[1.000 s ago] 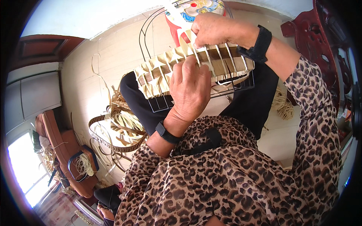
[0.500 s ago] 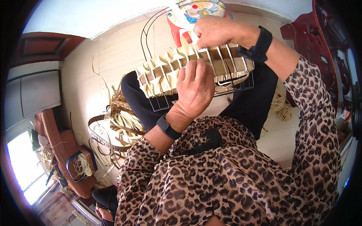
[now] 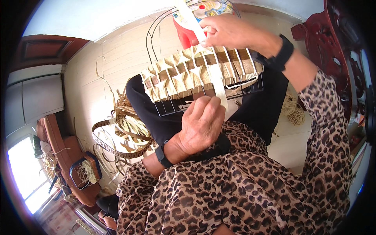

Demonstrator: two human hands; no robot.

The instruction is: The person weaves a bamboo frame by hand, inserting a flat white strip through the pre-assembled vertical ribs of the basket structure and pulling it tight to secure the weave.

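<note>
Across my lap lies a black wire basket frame (image 3: 167,111), its side wound with pale flat strips (image 3: 164,84) over brown bands, with white cords crossing them. One long pale strip (image 3: 219,88) runs over the woven side toward me and also stretches up past the far edge. My left hand (image 3: 201,123) is closed at the near end of this strip, just below the frame, its fingertips partly hidden. At the far edge my right hand (image 3: 235,35) pinches the upper length of the strip between thumb and curled fingers.
Beyond the frame stands a red stool (image 3: 184,33) with a patterned top. Coiled strips (image 3: 127,137) lie on the floor at left, and a bundle of cord (image 3: 293,109) at right. Dark red carved furniture (image 3: 327,43) stands far right; a brown bench (image 3: 72,164) stands left.
My left hand has moved from the woven side down toward my body, and a length of pale strip now lies across the weave. My right hand has shifted slightly, its fingers now more visible.
</note>
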